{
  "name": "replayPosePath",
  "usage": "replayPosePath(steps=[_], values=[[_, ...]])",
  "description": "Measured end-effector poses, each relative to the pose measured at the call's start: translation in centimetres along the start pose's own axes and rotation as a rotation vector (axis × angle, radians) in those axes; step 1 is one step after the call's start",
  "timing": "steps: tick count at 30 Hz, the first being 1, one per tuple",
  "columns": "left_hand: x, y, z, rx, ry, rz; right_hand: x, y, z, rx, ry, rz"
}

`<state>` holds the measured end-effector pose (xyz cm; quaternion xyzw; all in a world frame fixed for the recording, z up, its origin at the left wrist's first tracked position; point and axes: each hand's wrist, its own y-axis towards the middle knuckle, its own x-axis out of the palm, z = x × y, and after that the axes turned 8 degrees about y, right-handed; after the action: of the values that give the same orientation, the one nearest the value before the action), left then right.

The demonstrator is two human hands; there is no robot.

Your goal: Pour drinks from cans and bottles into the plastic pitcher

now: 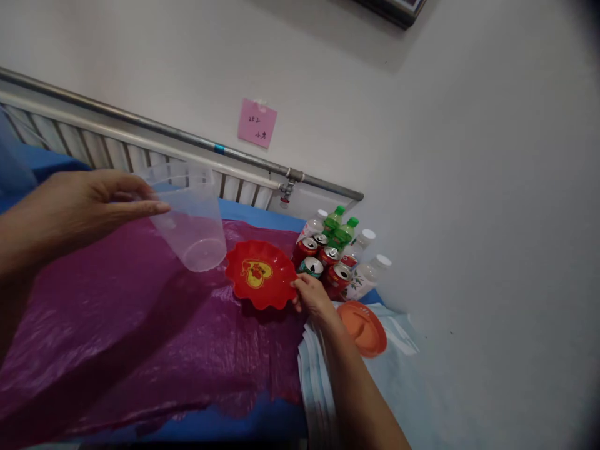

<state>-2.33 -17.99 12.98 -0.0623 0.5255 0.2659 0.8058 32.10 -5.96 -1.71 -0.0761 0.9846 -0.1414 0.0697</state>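
The room is a bit dim, with soft, grayish light on the wall (478,200). The light seems to come from above, since a faint shadow sits on the wall under the dark frame (400,12). A long, dark shadow stretches across the purple sheet (253,362), and little shiny streaks show on its wrinkles. There is a small shadow under the red plate (281,275). The clear cup (194,219) and the left hand (103,194) look a little blurry. The writing on the pink note (257,128) is fuzzy. The right corners turn dark, and things near the edges look stretched.
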Motion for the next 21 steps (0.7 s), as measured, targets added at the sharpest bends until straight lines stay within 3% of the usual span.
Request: replayPosePath(steps=[6,11,17,21], values=[[2.3,-1.2,2.2,0.079,0.011,-0.085,-2.5,-0.8,-2.0,-0.112,0.144,0.093],[3.8,-1.2,2.7,0.166,0.045,-0.195,-4.1,-2.4,-2.5,-0.187,0.230,0.152],[2.9,-0.6,2.8,0.084,0.213,-0.199,-4.0,-3.9,-2.4,-0.200,0.299,0.164],[2.2,-0.3,3.2,0.179,0.354,-0.152,-3.5,-3.9,-2.8,-0.194,0.313,0.158]])
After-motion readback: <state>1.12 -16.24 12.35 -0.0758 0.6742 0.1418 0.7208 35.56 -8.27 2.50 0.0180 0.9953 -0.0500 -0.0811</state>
